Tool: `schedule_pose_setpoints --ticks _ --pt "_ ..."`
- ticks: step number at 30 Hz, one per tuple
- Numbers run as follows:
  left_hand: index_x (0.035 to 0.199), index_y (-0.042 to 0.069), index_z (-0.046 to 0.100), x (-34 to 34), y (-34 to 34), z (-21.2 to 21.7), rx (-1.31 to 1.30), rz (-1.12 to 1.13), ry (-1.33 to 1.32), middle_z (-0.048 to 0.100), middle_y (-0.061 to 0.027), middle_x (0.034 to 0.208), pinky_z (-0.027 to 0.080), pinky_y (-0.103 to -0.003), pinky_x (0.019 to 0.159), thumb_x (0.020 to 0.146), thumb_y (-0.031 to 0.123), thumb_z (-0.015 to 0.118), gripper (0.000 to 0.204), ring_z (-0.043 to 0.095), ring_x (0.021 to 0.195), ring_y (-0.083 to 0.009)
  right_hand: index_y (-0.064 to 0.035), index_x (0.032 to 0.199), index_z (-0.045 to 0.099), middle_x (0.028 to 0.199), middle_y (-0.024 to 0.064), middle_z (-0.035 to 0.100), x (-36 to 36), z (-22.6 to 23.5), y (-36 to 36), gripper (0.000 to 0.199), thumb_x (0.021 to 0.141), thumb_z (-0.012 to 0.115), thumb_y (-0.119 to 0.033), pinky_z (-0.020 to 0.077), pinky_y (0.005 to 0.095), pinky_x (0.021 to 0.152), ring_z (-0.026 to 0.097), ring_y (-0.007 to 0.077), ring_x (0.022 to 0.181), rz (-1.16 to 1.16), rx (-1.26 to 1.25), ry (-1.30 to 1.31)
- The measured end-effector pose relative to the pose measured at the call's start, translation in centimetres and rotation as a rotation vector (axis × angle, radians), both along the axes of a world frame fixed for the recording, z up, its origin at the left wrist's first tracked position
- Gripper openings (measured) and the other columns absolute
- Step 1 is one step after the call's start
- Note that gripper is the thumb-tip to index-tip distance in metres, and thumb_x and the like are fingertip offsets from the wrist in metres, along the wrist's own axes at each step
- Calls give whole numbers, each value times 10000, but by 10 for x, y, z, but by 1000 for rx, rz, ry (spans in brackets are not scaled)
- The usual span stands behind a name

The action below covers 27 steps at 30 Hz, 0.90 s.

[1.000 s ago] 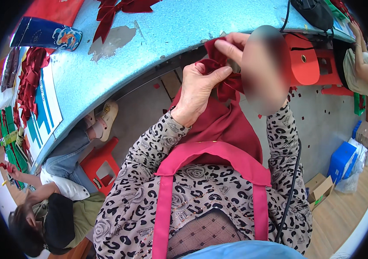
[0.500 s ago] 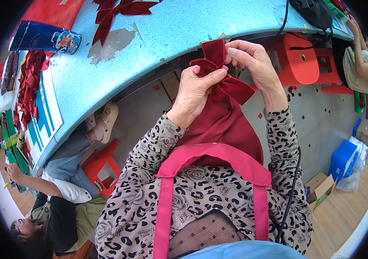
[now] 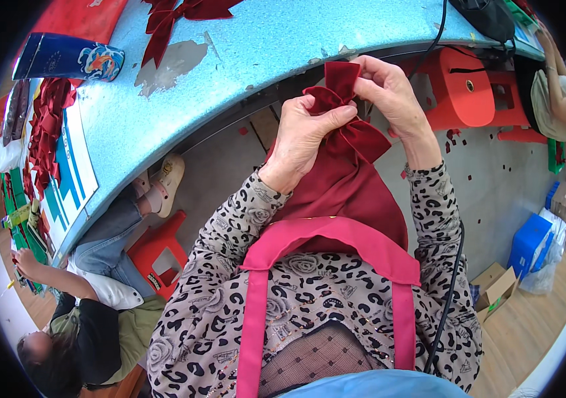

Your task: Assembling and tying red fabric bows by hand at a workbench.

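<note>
Fingers [image 3: 336, 114] of both hands pinch shut on red velvet bow [image 3: 349, 126]

My left hand [image 3: 303, 136] covers the middle of the dark red velvet bow [image 3: 346, 113], so I cannot see its knot. The red fabric [image 3: 77, 16] on the tabletop [image 3: 243, 60] runs off the top edge. The seated person [image 3: 90, 318] is partly under the tabletop, face blurred.
</note>
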<state>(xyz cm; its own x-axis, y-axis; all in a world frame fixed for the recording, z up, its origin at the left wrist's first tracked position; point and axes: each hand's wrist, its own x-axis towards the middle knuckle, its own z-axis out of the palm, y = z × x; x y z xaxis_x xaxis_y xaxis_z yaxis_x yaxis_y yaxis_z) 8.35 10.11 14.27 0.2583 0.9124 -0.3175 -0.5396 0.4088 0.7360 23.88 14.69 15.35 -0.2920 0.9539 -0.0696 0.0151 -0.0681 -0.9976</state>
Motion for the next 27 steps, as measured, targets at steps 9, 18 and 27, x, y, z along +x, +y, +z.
schedule_pose_setpoints --ticks 9,18,27 --pt "931 -10 632 8 0 -12 8 66 -39 653 -58 846 482 -207 691 769 24 685 173 611 732 -97 13 782 589 575 73 528 3 -26 1 126 810 533 -96 371 251 476 466 94 510 -45 297 -345" --pt "932 12 624 18 -4 -10 -21 71 -28 645 -34 849 468 -221 706 789 21 664 149 591 750 -83 7 708 550 555 183 490 7 -25 -2 145 808 525 -96 364 322 437 461 266 433 -97 387 -351" --pt "955 31 615 26 -5 -34 -6 154 -97 642 -15 875 461 -218 717 806 31 650 152 583 770 -74 3 717 560 567 167 516 -2 -50 2 147 819 522 -96 385 335 451 548 297 500 -245 618 -496"
